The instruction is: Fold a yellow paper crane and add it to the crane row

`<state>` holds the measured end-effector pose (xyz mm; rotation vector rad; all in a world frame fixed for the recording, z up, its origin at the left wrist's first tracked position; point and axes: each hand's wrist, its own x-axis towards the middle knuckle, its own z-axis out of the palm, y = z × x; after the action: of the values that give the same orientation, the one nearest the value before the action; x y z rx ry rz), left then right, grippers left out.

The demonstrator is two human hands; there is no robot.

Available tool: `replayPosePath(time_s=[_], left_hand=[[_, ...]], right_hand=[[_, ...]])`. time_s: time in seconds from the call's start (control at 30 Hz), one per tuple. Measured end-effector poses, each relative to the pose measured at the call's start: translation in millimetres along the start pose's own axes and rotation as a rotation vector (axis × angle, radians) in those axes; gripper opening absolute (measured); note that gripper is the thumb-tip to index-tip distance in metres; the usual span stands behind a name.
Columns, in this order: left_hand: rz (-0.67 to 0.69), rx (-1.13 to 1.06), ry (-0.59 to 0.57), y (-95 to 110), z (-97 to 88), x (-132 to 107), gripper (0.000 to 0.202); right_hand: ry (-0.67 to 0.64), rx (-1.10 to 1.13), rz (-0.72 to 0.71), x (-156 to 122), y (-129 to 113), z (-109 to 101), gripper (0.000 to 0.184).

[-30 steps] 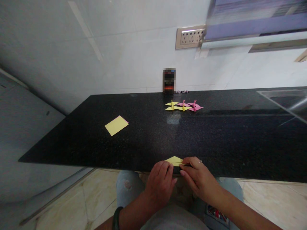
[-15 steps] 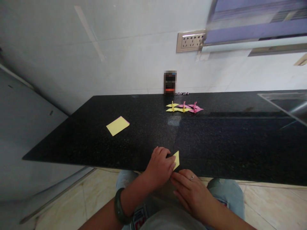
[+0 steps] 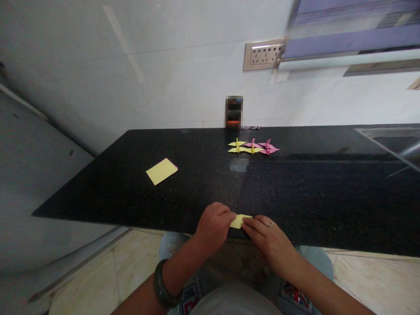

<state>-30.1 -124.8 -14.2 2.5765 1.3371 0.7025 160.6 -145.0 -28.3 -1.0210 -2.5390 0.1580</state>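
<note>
A small piece of folded yellow paper (image 3: 238, 221) lies near the front edge of the black counter. My left hand (image 3: 215, 224), a dark bangle on its wrist, pinches the paper's left end. The fingers of my right hand (image 3: 266, 236), which wears a ring, press together on its right part and cover some of it. Farther back stand several yellow paper cranes (image 3: 238, 148) and pink paper cranes (image 3: 268, 148), set close in two rows. To the left lies a stack of yellow paper (image 3: 162, 171) with a pink edge showing beneath.
The black stone counter (image 3: 203, 175) runs along a pale wall. A blurred-out dark upright object (image 3: 234, 112) leans there beside a beaded strand (image 3: 251, 128). At the right is a sink (image 3: 400, 144); sockets (image 3: 264, 55) sit on the wall.
The folded yellow paper has turned from upright to lying sideways. My right hand has moved up and onto its right part; my left hand has shifted slightly left.
</note>
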Motion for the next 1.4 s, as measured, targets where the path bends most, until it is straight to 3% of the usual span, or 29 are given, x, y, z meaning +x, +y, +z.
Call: replayPosePath(time_s=[0.13, 0.27, 0.5, 0.77, 1.03, 1.4], left_hand=[[-0.043, -0.008, -0.077, 11.9, 6.4, -15.5, 0.016], [-0.137, -0.122, -0.027, 12.5, 8.3, -18.1, 0.016], [-0.134, -0.157, -0.072, 9.9, 1.7, -13.5, 0.017], [-0.127, -0.128, -0.092, 9.4, 1.1, -11.7, 0.016], [-0.102, -0.101, -0.091, 3.4, 2.8, -9.0, 0.014], [-0.134, -0.071, -0.067, 3.9, 9.3, -7.5, 0.018]], right_hand=[[-0.043, 0.036, 0.032, 3.7, -2.8, 1.8, 0.030], [-0.060, 0.047, 0.047, 14.5, -0.3, -0.4, 0.019], [-0.161, 0.004, -0.042, 31.8, 8.0, -8.5, 0.016], [-0.103, -0.032, -0.052, 30.4, 8.2, -5.4, 0.018], [-0.136, -0.071, -0.086, 34.3, 7.4, -5.7, 0.015], [-0.100, 0.005, 0.141, 35.5, -0.6, -2.2, 0.015]])
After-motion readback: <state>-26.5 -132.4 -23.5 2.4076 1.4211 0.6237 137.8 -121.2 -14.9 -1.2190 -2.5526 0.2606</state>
